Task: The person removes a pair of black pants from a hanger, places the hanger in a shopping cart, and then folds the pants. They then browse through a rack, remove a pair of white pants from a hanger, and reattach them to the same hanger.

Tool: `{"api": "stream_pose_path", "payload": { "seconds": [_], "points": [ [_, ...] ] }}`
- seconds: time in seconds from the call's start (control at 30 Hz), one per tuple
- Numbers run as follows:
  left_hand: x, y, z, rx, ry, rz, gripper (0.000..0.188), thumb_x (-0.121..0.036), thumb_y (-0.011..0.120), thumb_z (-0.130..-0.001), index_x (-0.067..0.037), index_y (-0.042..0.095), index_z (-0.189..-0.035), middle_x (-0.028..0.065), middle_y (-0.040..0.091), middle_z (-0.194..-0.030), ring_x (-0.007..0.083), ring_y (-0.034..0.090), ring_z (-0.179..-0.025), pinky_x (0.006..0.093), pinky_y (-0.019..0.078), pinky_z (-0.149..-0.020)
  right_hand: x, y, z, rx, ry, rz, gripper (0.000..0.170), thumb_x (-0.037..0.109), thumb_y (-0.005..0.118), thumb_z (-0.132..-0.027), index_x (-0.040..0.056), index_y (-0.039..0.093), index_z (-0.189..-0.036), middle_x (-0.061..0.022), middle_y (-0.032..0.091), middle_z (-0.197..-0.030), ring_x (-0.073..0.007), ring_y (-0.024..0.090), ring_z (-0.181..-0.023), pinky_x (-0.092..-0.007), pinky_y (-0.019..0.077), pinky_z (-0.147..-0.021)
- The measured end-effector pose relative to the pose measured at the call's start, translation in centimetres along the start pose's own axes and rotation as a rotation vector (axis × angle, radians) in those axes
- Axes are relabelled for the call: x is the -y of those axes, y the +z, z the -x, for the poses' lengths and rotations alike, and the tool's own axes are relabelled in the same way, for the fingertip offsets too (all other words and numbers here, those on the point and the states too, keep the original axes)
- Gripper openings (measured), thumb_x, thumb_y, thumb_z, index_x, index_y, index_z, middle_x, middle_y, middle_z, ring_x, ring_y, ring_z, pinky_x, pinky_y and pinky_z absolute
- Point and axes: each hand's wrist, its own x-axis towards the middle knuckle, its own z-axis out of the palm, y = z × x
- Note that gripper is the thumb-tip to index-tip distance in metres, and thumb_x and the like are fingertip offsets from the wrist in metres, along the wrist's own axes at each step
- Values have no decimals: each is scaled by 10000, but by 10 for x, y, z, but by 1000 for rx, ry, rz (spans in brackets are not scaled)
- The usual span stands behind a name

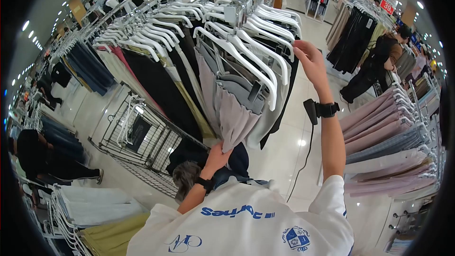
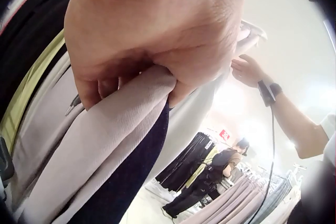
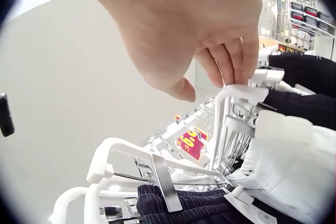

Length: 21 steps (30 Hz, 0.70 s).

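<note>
Ceiling lamps (image 1: 26,25) at 10 and 2 o'clock brighten the head view; the floor (image 1: 284,156) glints. Glare whitens the left wrist view toward 3 o'clock. All 3 show darkened corners.

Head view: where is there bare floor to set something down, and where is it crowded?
Bare floor shows between the clothes on the near rack and the pink garments at right, though a cable hangs there. Another strip lies between the wire cart and the person in black, left. White hangers crowd the rack beside the right hand.
</note>
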Motion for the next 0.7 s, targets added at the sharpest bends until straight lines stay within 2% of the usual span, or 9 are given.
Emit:
{"api": "stream_pose_path", "payload": {
  "seconds": [0.07,0.1,0.17,0.3,0.37,0.4,0.43,0.53,0.7],
  "points": [
    [0,1,3,13,-11,8,377,-245,662,-913,51,629,-1145,219,704,-982,315,688,-936,375,509,-814,7,10,-13,90,47,84,367,209,649,-934,-52,625,-1191,-113,695,-1066,-182,663,-957,-302,511,-869],
    [-3,0,4,2,-6,10,377,-245,662,-913,51,629,-1145,219,704,-982,315,688,-936,375,509,-814,10,17,-19,130,36,108,413,255,659,-916,-64,631,-1178,-150,699,-1039,-202,669,-950,-318,513,-859],
    [-9,-2,6,27,-12,-10,385,-230,654,-912,49,613,-1174,223,700,-994,324,680,-934,379,505,-828,18,27,-32,162,-41,384,486,329,675,-887,-84,640,-1141,-188,693,-1005,-225,672,-943,-329,507,-867],
    [-2,-3,6,67,35,-12,392,-224,660,-907,46,610,-1186,202,704,-984,290,682,-891,367,514,-805,9,45,-60,244,-53,427,527,407,665,-865,-87,678,-1045,-208,691,-927,-238,668,-884,-331,507,-835],
    [-9,-12,8,218,-128,45,403,-246,670,-889,1,624,-1204,224,688,-1081,355,677,-951,378,522,-828,19,50,-74,518,270,458,541,452,633,-873,-75,709,-967,-208,701,-859,-232,657,-833,-333,501,-810],
    [6,-11,8,194,-62,-2,366,-230,679,-892,9,634,-1165,180,705,-1017,276,692,-895,357,532,-792,3,54,-79,514,223,437,536,471,602,-888,-51,724,-854,-174,690,-766,-217,631,-753,-343,492,-742],
    [5,-15,10,190,-58,-4,366,-230,679,-892,9,634,-1165,180,705,-1017,276,692,-895,357,532,-792,-1,59,-80,512,218,437,536,471,602,-888,-51,724,-854,-174,690,-766,-217,631,-753,-343,492,-742],
    [8,-29,18,236,-74,96,228,-157,635,-937,37,637,-1057,120,708,-924,186,690,-887,302,530,-793,0,66,-76,439,263,226,525,441,573,-919,-33,700,-734,-106,640,-667,-193,576,-633,-353,463,-630],
    [31,-46,34,165,-111,193,191,-128,633,-941,30,648,-1048,104,703,-912,170,690,-875,285,531,-792,18,58,-72,382,189,441,504,407,572,-929,-56,713,-787,-163,643,-627,-202,598,-574,-364,469,-624]
  ]
}}
